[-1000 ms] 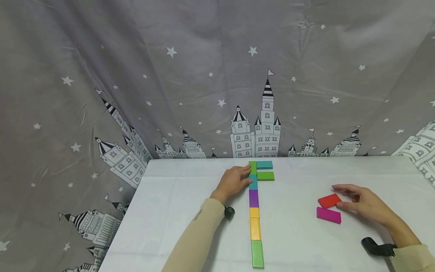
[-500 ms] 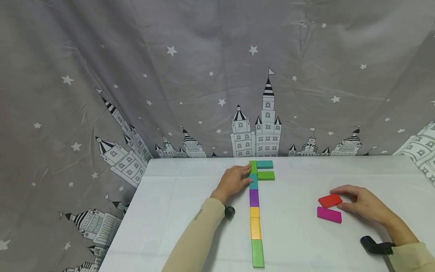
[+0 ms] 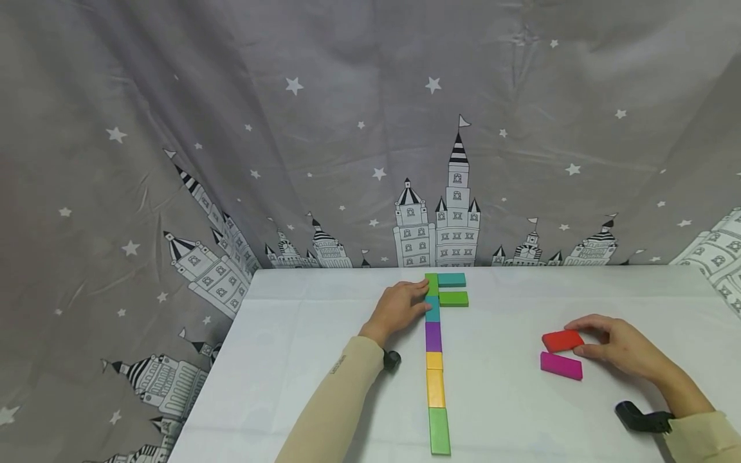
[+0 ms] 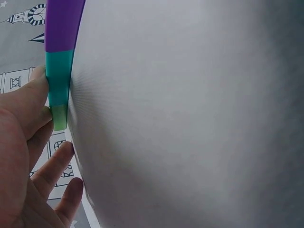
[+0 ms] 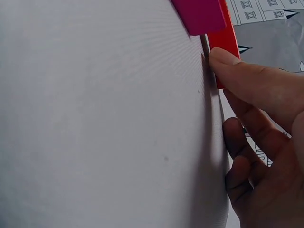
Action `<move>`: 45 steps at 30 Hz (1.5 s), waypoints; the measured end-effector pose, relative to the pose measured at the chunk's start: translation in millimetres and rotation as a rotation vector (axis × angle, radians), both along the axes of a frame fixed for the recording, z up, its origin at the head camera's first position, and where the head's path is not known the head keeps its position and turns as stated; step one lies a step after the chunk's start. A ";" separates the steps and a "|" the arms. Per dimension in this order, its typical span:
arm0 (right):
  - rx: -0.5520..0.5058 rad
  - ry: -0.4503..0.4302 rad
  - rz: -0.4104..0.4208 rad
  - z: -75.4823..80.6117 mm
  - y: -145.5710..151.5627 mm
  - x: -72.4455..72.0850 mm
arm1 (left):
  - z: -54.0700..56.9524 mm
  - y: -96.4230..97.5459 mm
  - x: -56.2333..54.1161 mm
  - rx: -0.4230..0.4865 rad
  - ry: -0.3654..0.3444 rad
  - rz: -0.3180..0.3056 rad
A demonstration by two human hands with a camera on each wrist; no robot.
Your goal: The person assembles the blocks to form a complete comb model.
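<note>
My right hand (image 3: 628,347) pinches a flat red block (image 3: 563,341) between thumb and forefinger at the table's right side. In the right wrist view the thumb lies on the red block (image 5: 225,50), while the other fingers are loosely bent. A magenta block (image 3: 561,366) lies just below the red one. My left hand (image 3: 396,310) rests beside the far end of a column of blocks. Its fingertips touch the left side of the green block (image 3: 431,283) and the teal block (image 3: 432,310); in the left wrist view the thumb is against the teal block (image 4: 59,78).
Below the teal block the column continues with purple (image 3: 433,337), yellow-orange (image 3: 435,388) and light green (image 3: 439,431) blocks. A second teal block (image 3: 451,280) and a second green block (image 3: 454,299) lie crosswise to its right. A grey castle-print curtain (image 3: 347,96) hangs behind the white table (image 3: 503,411).
The right hand's forefinger and thumb have closed onto the red block, which has turned slightly. The left hand has stayed in place beside the column.
</note>
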State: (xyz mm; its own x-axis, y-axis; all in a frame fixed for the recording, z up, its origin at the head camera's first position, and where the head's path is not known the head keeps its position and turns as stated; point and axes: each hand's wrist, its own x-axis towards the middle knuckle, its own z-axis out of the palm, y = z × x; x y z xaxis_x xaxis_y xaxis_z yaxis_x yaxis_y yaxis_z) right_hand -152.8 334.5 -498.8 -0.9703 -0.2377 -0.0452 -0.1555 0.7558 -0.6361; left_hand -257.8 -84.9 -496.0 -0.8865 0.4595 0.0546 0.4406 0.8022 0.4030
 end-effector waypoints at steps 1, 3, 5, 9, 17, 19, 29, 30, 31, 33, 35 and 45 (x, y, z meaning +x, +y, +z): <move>0.001 0.002 -0.002 0.2 -0.2 0.1 | 0.1 0.0 0.1 0.001 0.000 -0.001; 0.003 0.007 -0.005 1.1 -0.7 0.2 | 0.6 -0.1 0.3 0.001 -0.005 -0.003; 0.006 0.016 -0.012 2.3 -2.0 0.4 | 0.7 0.0 0.1 -0.001 -0.008 -0.005; 0.011 0.058 -0.021 5.8 -5.7 0.9 | 0.1 0.0 -0.6 -0.003 -0.006 -0.004; -0.028 0.187 -0.029 14.0 -20.5 2.0 | -1.0 -0.6 -1.3 -0.004 -0.004 -0.004; -0.031 0.194 -0.031 14.4 -25.3 1.5 | -0.5 -0.5 -1.0 -0.004 -0.003 -0.004; -0.044 0.144 -0.056 16.4 -54.1 -1.0 | 0.8 0.4 0.2 -0.015 -0.006 0.003; -0.044 0.133 -0.057 16.7 -57.0 -1.2 | 0.8 0.2 0.4 -0.016 -0.006 0.004; -0.045 0.126 -0.057 16.9 -59.9 -1.5 | 0.7 0.1 0.6 -0.016 -0.005 0.004; -0.049 0.126 -0.057 17.0 -65.8 -2.0 | 0.8 0.0 0.7 -0.016 -0.007 0.005; -0.054 0.136 -0.052 16.5 -71.4 -2.3 | 0.7 0.1 0.7 -0.014 -0.009 0.007; -0.098 0.161 -0.047 13.7 -98.1 -7.3 | 0.8 0.4 0.6 -0.014 -0.011 0.005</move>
